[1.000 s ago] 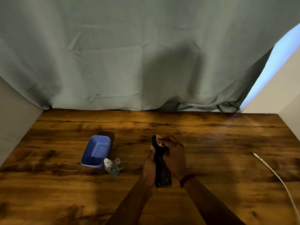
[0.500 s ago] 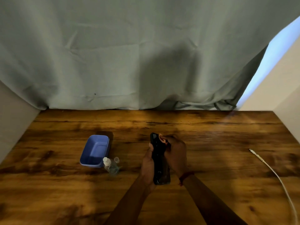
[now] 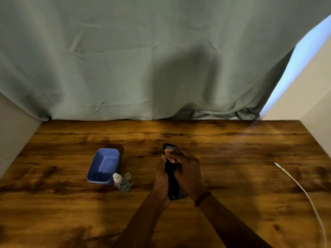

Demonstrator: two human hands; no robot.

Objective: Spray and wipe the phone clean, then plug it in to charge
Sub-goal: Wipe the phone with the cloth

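A black phone (image 3: 172, 183) is held upright on its edge above the middle of the wooden table (image 3: 232, 158). My left hand (image 3: 161, 179) grips it from the left side. My right hand (image 3: 188, 172) presses a small orange-pink wipe (image 3: 169, 154) against the phone's upper part. A small clear spray bottle (image 3: 121, 183) with a white nozzle stands left of my hands, its clear cap (image 3: 128, 175) beside it. A white charging cable (image 3: 300, 188) lies at the right, its plug end pointing toward the table's middle.
A blue plastic tub (image 3: 104, 165) sits open just behind the spray bottle. A grey-green curtain (image 3: 143, 59) hangs along the table's far edge. Pale walls close in at the left and right sides.
My right hand with the wipe has slid slightly down and along the phone's upper part. The phone stays in my left hand. Bottle, tub and cable have not moved.
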